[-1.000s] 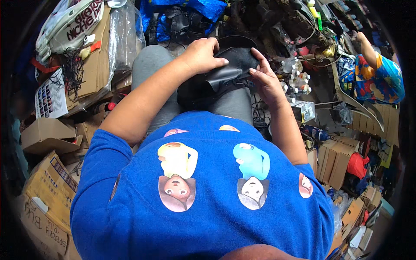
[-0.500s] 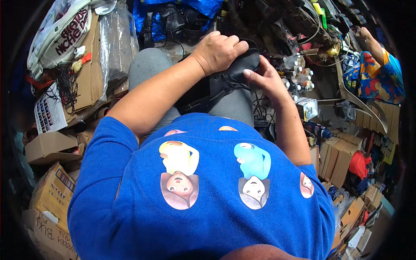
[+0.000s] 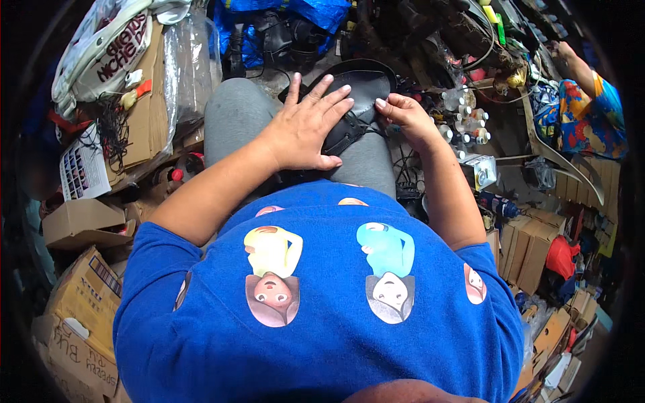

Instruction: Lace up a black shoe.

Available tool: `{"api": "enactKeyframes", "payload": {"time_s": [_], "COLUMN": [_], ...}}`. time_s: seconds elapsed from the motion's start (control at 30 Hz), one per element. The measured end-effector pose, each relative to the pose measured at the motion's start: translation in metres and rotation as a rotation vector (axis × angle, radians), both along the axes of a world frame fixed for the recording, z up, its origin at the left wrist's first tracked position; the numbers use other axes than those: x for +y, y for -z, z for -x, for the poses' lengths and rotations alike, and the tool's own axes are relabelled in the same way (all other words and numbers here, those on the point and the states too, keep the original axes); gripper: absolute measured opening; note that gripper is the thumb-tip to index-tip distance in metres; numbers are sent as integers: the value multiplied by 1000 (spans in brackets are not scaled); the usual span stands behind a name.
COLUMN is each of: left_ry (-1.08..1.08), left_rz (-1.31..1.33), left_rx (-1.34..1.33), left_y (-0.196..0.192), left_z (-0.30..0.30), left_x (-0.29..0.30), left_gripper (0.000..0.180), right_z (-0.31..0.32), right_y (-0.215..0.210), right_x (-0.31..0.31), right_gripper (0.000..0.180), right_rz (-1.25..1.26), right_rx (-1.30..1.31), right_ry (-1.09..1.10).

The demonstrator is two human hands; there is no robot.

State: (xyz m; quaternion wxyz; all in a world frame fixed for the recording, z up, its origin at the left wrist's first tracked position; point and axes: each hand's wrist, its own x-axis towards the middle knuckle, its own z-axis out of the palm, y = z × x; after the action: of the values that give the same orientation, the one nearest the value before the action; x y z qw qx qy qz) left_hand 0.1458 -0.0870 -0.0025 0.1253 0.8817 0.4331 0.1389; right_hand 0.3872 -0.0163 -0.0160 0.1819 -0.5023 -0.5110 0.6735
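Seated person, viewed from above; work rests on the lap, on grey trousers (image 3: 235, 117).

Work piece: a black leather piece (image 3: 363, 87), rounded at its far end, with a strap or seam part running diagonally at its near end. It lies across the right thigh and knee, not on any table.

Left hand (image 3: 306, 124): palm down, fingers spread flat, pressing on the near half of the leather piece. Grip released; nothing is enclosed, the hand only bears down.

Right hand (image 3: 403, 114): at the right edge of the leather piece, fingertips curled onto the rim. It looks like a light pinch on the edge, but whether the thumb closes underneath cannot be told from this angle.

Judgement on step: flattening or smoothing the piece against the leg, left hand as the clamp, right hand working or checking the edge. The next move probably calls for steady pressure from the left palm so the piece does not slide off the curved thigh, while the right fingers travel along the rim.

Surroundings: small bottles (image 3: 463, 117) just right of the right hand; cardboard boxes (image 3: 80, 221) on the left; a clear plastic bag (image 3: 191, 60) far left of the knee; blue sheeting (image 3: 316, 10) beyond. Another person's patterned sleeve (image 3: 584, 114) at far right, well apart.
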Motion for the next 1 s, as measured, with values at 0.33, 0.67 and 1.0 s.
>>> {"api": "enactKeyframes", "payload": {"time_s": [0.33,0.67,1.0], "left_ry": [-199,-596,-1039], "left_rz": [162,-243,114], "left_rx": [-217,-444,-433], "left_y": [30,12,207], "left_z": [-1,95,170], "left_x": [-56,-58,-56], "left_gripper": [88,22,38], "right_z": [42,55,47], "right_y": [-29,-15,-21], "right_x": [9,0,0], "right_gripper": [29,34,31], "right_rz": [-180,-346,-254], "right_rx": [-296,-360,-380], "right_ry": [-355,-290,-218]}}
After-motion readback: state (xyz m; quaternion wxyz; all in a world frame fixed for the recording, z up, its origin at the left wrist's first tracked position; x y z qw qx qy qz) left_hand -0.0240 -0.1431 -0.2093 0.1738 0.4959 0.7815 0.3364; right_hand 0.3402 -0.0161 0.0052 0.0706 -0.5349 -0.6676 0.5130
